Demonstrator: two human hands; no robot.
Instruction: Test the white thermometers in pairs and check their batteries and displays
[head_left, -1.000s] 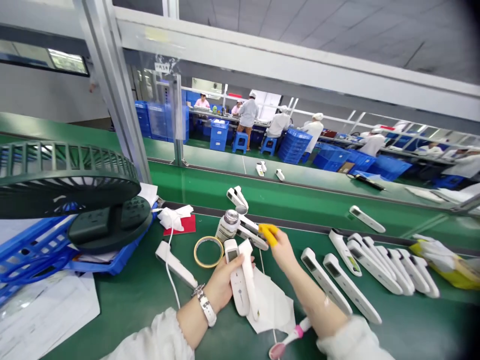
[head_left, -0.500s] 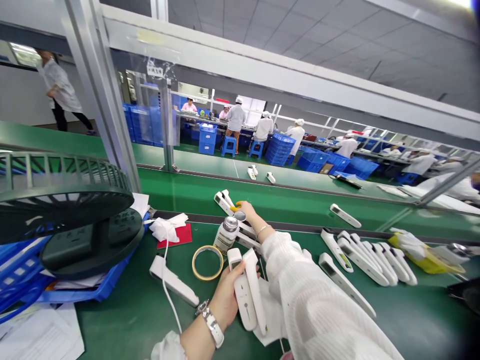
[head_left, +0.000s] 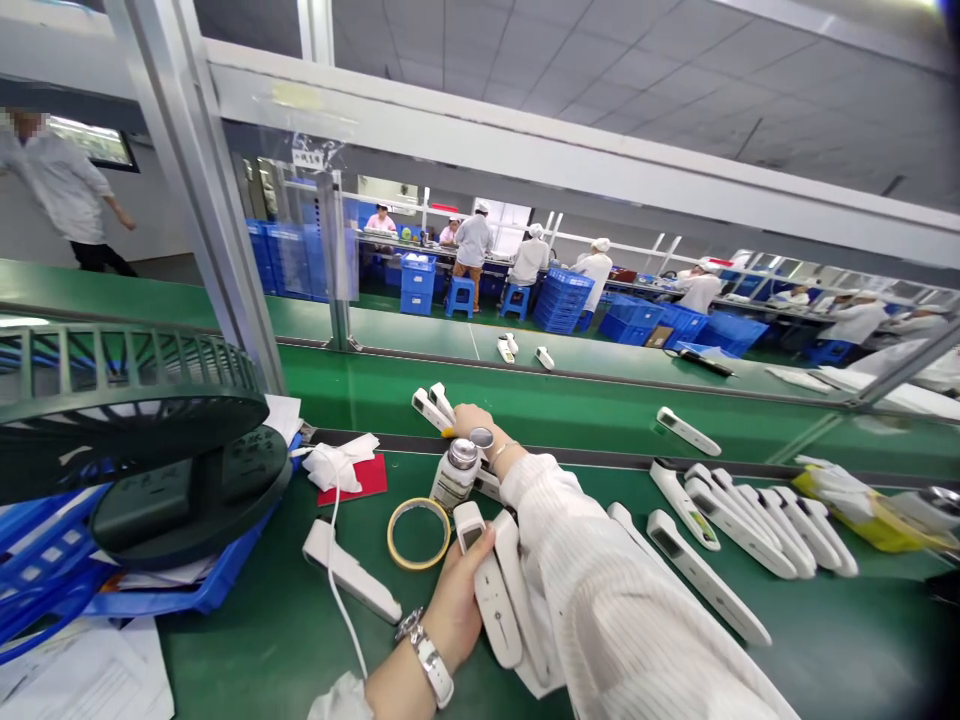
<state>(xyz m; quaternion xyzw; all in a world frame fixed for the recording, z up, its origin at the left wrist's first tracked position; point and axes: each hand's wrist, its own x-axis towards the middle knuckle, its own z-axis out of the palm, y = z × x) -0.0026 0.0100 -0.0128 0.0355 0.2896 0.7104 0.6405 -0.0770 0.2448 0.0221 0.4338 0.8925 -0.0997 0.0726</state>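
Observation:
My left hand [head_left: 459, 598] is closed round two white handheld devices [head_left: 496, 592], held side by side above a white cloth on the green bench. My right arm in a white sleeve reaches forward. My right hand [head_left: 474, 424] rests at a pair of white devices [head_left: 430, 408] on the moving green belt, fingers curled on their near end, a yellow fingertip cover just showing. A small metal-capped bottle [head_left: 455, 470] and a roll of tape [head_left: 418, 533] stand between the two hands.
A row of several white devices [head_left: 750, 520] lies at the right, one more [head_left: 688, 431] on the belt. A corded device [head_left: 349, 571] lies left of the tape. A dark fan [head_left: 120, 420] and blue basket [head_left: 142, 590] fill the left. People work at far benches.
My right hand went from the bench out to the pair of devices on the belt, which have drifted left. My left hand kept its two devices and sank a little lower.

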